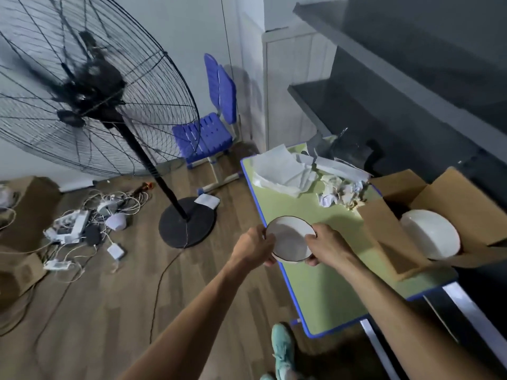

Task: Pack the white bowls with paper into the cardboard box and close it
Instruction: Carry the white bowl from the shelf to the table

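Fingers (268, 237) of the left hand (252, 244) and right hand (329, 246) grip the unwrapped dark-rimmed white bowl (290, 242) at the edge of the green tabletop (315, 286), where a slip could smash it.

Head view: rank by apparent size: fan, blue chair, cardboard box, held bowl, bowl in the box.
1. fan
2. cardboard box, partly cut off by the frame
3. blue chair
4. bowl in the box and held bowl: these look nearly alike and the boxed one is partly hidden, so unranked.
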A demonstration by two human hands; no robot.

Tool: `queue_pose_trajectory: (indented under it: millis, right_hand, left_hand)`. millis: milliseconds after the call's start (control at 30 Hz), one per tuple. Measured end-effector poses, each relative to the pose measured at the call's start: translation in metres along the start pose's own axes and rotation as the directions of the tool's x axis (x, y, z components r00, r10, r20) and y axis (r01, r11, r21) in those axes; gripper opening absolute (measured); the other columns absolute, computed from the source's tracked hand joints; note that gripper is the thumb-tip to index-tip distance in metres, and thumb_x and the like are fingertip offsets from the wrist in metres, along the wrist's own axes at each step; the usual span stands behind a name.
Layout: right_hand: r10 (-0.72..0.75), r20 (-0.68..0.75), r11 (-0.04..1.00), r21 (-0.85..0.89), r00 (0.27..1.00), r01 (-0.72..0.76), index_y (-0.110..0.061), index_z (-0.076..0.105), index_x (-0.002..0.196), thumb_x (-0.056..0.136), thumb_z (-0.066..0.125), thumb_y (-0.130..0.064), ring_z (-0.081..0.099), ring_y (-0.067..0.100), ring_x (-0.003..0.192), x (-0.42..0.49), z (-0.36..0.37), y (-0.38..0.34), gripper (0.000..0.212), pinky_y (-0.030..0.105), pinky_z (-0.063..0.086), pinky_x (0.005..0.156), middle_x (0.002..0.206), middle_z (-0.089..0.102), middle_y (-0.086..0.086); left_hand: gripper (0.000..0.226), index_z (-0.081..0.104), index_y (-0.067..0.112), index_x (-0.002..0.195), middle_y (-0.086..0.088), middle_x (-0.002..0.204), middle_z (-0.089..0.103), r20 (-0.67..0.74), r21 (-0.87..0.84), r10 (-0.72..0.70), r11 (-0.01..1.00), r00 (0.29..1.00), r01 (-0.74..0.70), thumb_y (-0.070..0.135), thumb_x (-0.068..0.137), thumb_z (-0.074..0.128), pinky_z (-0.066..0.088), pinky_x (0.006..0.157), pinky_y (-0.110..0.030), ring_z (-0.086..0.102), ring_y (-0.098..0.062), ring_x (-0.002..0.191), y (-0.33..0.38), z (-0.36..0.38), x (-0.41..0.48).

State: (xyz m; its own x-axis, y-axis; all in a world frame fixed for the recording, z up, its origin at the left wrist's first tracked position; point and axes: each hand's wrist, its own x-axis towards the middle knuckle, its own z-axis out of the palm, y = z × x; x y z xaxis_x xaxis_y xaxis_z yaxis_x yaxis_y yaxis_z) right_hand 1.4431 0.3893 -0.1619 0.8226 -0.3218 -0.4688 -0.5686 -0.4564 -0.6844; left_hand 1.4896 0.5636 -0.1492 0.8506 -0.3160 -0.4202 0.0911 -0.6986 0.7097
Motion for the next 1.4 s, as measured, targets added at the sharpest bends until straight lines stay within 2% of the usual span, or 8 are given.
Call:
queue_pose_trajectory:
  millis: [100, 300, 400, 567, 900, 1067, 1233, 1400]
  right_hand:
    - [0.042, -0.007, 0.999, -0.005, 0.999, -0.042, -0.01, 0.054, 0.098, 0.087, 0.037, -0.013, 0.069, 0.018, 0.05, 0.022, -0.004, -0.003, 0.021, 0.025, 0.052, 0.061, 0.067, 0.072, 0.009]
    - [0.077, -0.02, 0.995, 0.069, 0.997, -0.075, -0.012, 0.053, 0.095, 0.087, 0.04, -0.016, 0.071, 0.022, 0.058, 0.056, -0.014, 0.004, 0.016, 0.042, 0.059, 0.072, 0.076, 0.071, 0.009]
    - [0.147, -0.037, 0.981, 0.13, 0.988, -0.141, -0.011, 0.053, 0.098, 0.087, 0.041, -0.016, 0.071, 0.02, 0.057, 0.062, -0.017, 0.009, 0.016, 0.035, 0.06, 0.066, 0.075, 0.069, 0.006]
    - [0.266, -0.106, 0.955, 0.161, 0.958, -0.248, -0.007, 0.054, 0.095, 0.087, 0.047, -0.021, 0.067, 0.013, 0.063, 0.075, -0.018, 0.022, 0.017, 0.023, 0.046, 0.053, 0.074, 0.067, 0.006]
    - [0.581, -0.258, 0.786, 0.422, 0.772, -0.451, -0.015, 0.053, 0.108, 0.088, 0.047, -0.026, 0.066, 0.029, 0.087, 0.069, 0.008, 0.023, 0.023, 0.043, 0.055, 0.076, 0.102, 0.061, 0.01]
    - [0.696, -0.291, 0.689, 0.529, 0.657, -0.496, -0.015, 0.051, 0.104, 0.091, 0.045, -0.021, 0.069, 0.027, 0.078, 0.038, 0.022, 0.034, 0.016, 0.037, 0.051, 0.062, 0.098, 0.06, 0.011]
    - [0.793, -0.316, 0.586, 0.627, 0.521, -0.513, -0.015, 0.051, 0.103, 0.089, 0.046, -0.019, 0.069, 0.029, 0.078, 0.01, 0.041, 0.052, 0.015, 0.035, 0.053, 0.066, 0.094, 0.066, 0.011]
    - [0.803, -0.309, 0.538, 0.743, 0.509, -0.398, -0.014, 0.05, 0.116, 0.097, 0.043, -0.018, 0.064, 0.016, 0.064, -0.003, 0.055, 0.071, 0.02, 0.02, 0.047, 0.049, 0.087, 0.067, 0.006]
  left_hand:
    - [0.016, 0.054, 0.016, 0.096, -0.002, 0.06, 0.071, 0.023, 0.026, -0.022, 0.999, 1.0, 0.021, 0.026, 0.091, 0.044, 0.041, 0.049, -0.011, 0.067, -0.008, 0.051, 0.009, -0.004, 0.026]
    - [0.02, 0.055, 0.016, 0.097, -0.001, 0.058, 0.07, 0.095, 0.059, -0.045, 0.997, 0.994, 0.039, 0.031, 0.092, 0.043, 0.045, 0.06, -0.02, 0.069, -0.012, 0.051, 0.022, 0.001, 0.081]
    - [0.02, 0.055, 0.017, 0.094, -0.002, 0.062, 0.07, 0.143, 0.092, -0.039, 0.995, 0.989, 0.026, 0.033, 0.091, 0.044, 0.052, 0.065, -0.025, 0.069, -0.013, 0.051, 0.024, 0.01, 0.105]
    - [0.02, 0.055, 0.012, 0.094, 0.001, 0.056, 0.066, 0.294, 0.16, 0.017, 0.985, 0.956, -0.067, 0.03, 0.095, 0.047, 0.043, 0.043, -0.015, 0.068, -0.014, 0.048, 0.034, 0.022, 0.153]
    - [0.013, 0.054, 0.018, 0.092, -0.005, 0.069, 0.069, 0.644, 0.196, 0.192, 0.895, 0.741, -0.402, 0.029, 0.095, 0.05, 0.054, 0.053, -0.031, 0.069, -0.023, 0.052, 0.047, 0.043, 0.223]
    - [0.008, 0.051, 0.014, 0.087, -0.011, 0.078, 0.059, 0.778, 0.111, 0.193, 0.894, 0.598, -0.434, 0.011, 0.095, 0.053, 0.056, 0.056, -0.051, 0.064, -0.03, 0.057, 0.053, 0.073, 0.209]
    - [0.003, 0.053, 0.016, 0.091, -0.016, 0.089, 0.066, 0.829, 0.2, 0.182, 0.788, 0.529, -0.583, 0.018, 0.09, 0.055, 0.059, 0.054, -0.041, 0.068, -0.03, 0.073, 0.056, 0.103, 0.186]
    - [0.028, 0.056, 0.018, 0.096, -0.017, 0.097, 0.067, 0.848, 0.242, 0.158, 0.734, 0.506, -0.635, 0.035, 0.074, 0.05, 0.059, 0.058, -0.047, 0.069, -0.033, 0.079, 0.049, 0.125, 0.18]
